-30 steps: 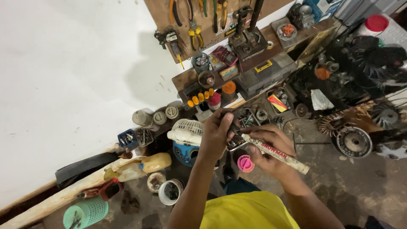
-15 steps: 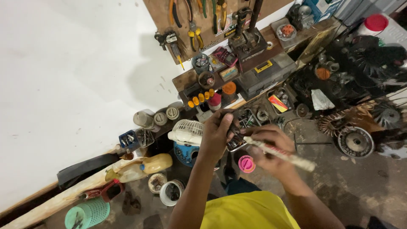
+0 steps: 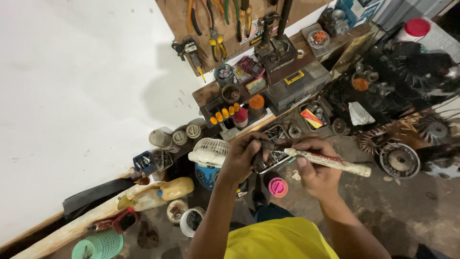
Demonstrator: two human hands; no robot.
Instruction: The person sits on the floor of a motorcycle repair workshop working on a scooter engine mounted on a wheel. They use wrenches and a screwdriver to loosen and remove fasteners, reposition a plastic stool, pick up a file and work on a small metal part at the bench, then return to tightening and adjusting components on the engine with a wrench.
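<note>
Marker (image 3: 330, 162) swung since a second ago: white barrel now nearly level, tip onto small dark part (image 3: 261, 156), tail pointing right. Right hand (image 3: 314, 170) closed round marker. Left hand (image 3: 242, 160) pinches part, just above pink cap (image 3: 278, 187), right of white fan (image 3: 208, 151). Reads as marking underway. Bench clutter unchanged.

Bright light falls on the plain white wall (image 3: 72, 72) at the far left, and it looks almost washed out. The brown wooden tool board (image 3: 206, 19) throws a soft grey shadow down on that wall. The right side is dim, and the heap of black metal parts (image 3: 417, 76) there is hard to make out. Straight lines bend near the edges. The middle looks sharp.
</note>
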